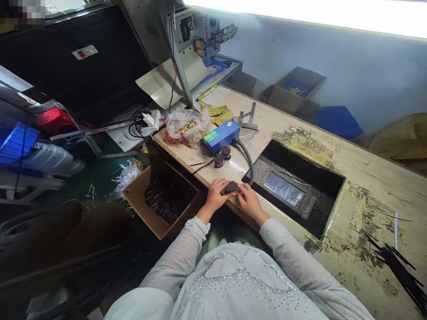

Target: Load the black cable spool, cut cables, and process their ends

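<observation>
Near the table's front edge, my left hand (215,194) and my right hand (248,199) hold a round, dark bundle of thin black pieces (231,186) between them. The left fingers and thumb close around its left side, while the right fingertips press on its right side. Two similar black bundles, a nearer one (219,160) and a farther one (226,152), stand just beyond my hands. Behind them lies a blue box-shaped device (220,135) with a grey flexible hose (249,161) curving toward my right hand. The held bundle's underside is hidden.
A cardboard box (136,192) with several black bundles stands low at the left. To the right, a rectangular opening in the table holds a dark metal frame (255,174). A plastic bag (200,121) lies at the back, and loose black strips (396,266) lie far right.
</observation>
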The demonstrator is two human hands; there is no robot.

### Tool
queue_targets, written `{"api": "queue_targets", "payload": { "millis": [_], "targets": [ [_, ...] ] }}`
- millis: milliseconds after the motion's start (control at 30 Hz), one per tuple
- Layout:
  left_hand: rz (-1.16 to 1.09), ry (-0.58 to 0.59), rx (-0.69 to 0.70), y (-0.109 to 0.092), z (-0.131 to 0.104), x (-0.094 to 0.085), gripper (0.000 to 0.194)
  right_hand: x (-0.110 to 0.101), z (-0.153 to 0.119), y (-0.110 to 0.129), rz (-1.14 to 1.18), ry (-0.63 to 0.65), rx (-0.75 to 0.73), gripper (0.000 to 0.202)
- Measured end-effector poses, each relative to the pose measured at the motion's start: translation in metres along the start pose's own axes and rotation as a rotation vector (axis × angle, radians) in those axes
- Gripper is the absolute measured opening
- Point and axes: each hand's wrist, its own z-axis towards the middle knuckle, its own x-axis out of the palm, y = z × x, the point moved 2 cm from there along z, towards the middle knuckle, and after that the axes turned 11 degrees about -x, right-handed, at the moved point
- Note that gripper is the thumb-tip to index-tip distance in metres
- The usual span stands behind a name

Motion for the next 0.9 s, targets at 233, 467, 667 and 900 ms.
{"api": "queue_targets", "payload": {
  "millis": [233,467,667,900],
  "targets": [
    [0.084,0.037,-0.03,0.005,0.0,0.004,0.049,0.006,-0.001,-0.003,-0.199,0.066,-0.013,0.036],
    [0.124,0.013,-0.051,0.0,0.002,0.006,0.058,0.01,-0.006,-0.003,-0.101,-0.033,-0.044,0.049],
    [0.171,0.0,-0.074,-0.005,0.003,0.01,0.049,0.009,-0.007,0.002,-0.048,-0.102,-0.016,0.039],
    [0.213,0.077,-0.104,-0.008,0.005,0.004,0.055,0.01,-0.01,-0.003,-0.053,-0.063,-0.02,0.042]
  ]
}}
